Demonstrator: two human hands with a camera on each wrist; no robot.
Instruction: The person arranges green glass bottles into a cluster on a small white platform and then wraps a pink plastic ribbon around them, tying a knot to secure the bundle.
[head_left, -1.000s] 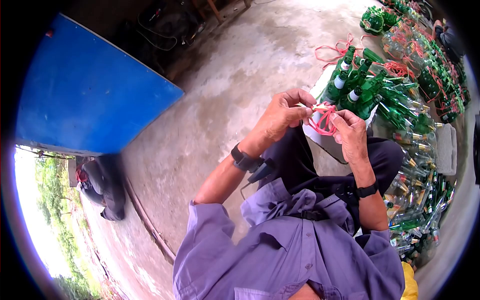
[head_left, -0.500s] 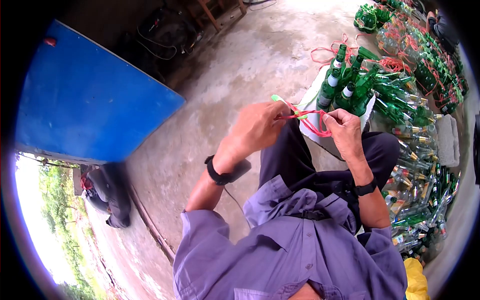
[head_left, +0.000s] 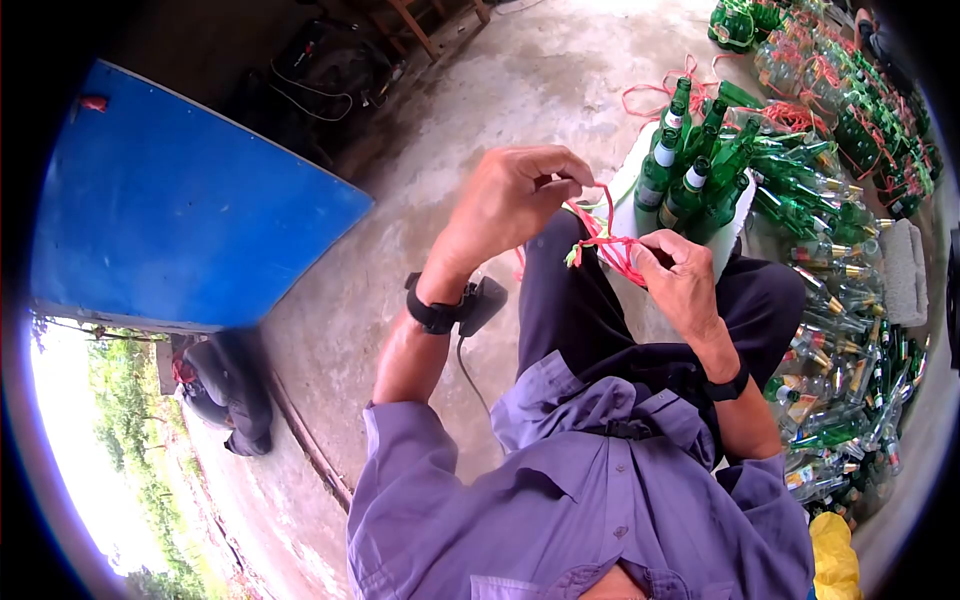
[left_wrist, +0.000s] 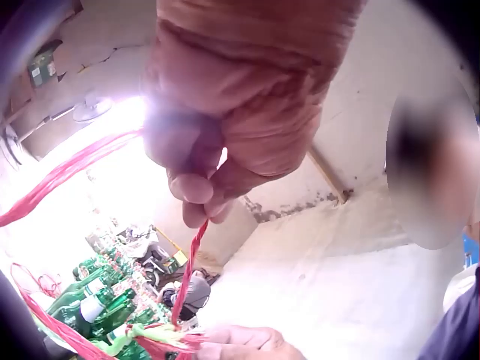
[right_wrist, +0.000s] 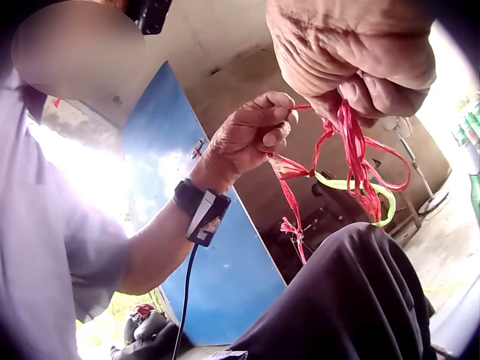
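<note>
Evidently, working from left to right, a flat bright-blue rectangular panel (head_left: 190, 200) lies well to the left of an upright cluster of green glass bottles, some with white neck labels (head_left: 684, 200). Much nearer that cluster, on the person's side and to its left, the bare left hand (head_left: 520, 195) pinches one twisted strand between thumb and fingertips. That strand belongs to a loose bundle of shiny red plastic twine (right_wrist: 352, 150), with a light-green plastic strip (right_wrist: 336, 183) caught up in it; the bundle hangs between the two hands, just short of the upright cluster and over a dark-trousered knee (head_left: 560, 290). Next comes the bare right hand (head_left: 685, 285), nearest the cluster's lower side, its fingers curled and gripping the gathered loops. To the right of the cluster lies a sprawling heap of clear and green glass bottles (head_left: 830, 350). The step in hand looks like separating a single strand from the bundle, with the right hand as anchor. The next move would seem to call for a firm right grip while the left draws the strand out gently, lest the bundle snag. Glare washes out the left wrist view, so whether that strand passes through a knot is hard to tell.
</note>
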